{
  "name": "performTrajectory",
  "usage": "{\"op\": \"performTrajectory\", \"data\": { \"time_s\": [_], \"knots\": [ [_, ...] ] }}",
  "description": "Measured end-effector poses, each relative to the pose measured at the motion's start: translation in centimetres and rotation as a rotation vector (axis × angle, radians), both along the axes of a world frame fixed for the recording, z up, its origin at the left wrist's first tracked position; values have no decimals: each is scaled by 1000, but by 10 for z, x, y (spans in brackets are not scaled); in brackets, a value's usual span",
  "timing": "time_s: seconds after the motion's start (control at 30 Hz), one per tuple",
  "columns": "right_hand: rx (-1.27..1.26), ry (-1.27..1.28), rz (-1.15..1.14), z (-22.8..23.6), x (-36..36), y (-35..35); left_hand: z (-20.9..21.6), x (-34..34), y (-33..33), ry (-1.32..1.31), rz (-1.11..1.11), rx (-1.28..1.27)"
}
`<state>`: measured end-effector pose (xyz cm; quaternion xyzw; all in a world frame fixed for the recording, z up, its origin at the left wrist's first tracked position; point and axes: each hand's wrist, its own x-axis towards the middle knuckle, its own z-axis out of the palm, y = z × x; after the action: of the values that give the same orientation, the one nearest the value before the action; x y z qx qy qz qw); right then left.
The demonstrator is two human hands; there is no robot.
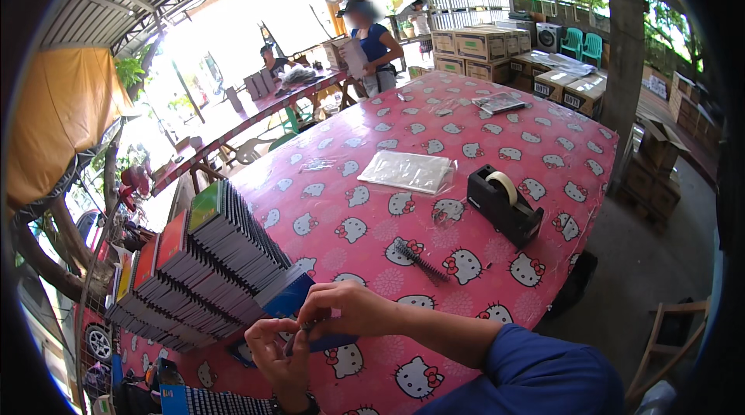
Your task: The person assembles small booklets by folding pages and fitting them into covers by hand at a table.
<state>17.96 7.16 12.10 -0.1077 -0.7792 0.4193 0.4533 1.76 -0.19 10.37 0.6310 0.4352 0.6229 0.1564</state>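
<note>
My left hand (pixel 278 357) and my right hand (pixel 345 308) meet over the near left part of the table. Both have their fingertips pinched together around something small and dark, too hidden to name. Just beyond them, a notebook with a blue cover (pixel 285 292) lies against tall stacks of spiral-bound notebooks (pixel 206 271) with green, red, orange and yellow covers. Another blue spiral notebook (pixel 177 399) shows at the lower edge, left of my left wrist. To the right of my hands, a loose black spiral binding coil (pixel 421 262) rests on the table.
The pink patterned tablecloth (pixel 372 260) bears a black tape dispenser (pixel 504 209), a pile of clear plastic sleeves (pixel 407 172) and a small plastic-wrapped pack (pixel 500 103) farther off. Beyond stand a person in blue (pixel 378 46), a second table (pixel 256 116) and stacked cartons (pixel 481 46). A post (pixel 623 65) rises at right.
</note>
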Motion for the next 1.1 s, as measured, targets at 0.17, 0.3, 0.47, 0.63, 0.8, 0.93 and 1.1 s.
{"op": "performTrajectory", "data": {
  "time_s": [0.17,0.3,0.47,0.63,0.8,0.93,1.1],
  "knots": [
    [9,-5,-20,-1,0,1,1,3,0,-37,-9,-25],
    [1,19,-11,0,-1,1,0,5,1,-55,-12,-19],
    [35,-2,-29,-3,-1,3,2,7,1,-57,-9,-24],
    [41,-13,-27,-2,-1,4,3,8,1,-61,-6,-19],
    [31,-19,-15,-3,-1,4,0,6,2,-50,3,-18],
    [30,-11,-8,-4,-2,4,1,6,2,-40,4,-16],
    [22,-11,-13,-6,-3,4,1,4,2,-32,5,-14]
  ]
}}
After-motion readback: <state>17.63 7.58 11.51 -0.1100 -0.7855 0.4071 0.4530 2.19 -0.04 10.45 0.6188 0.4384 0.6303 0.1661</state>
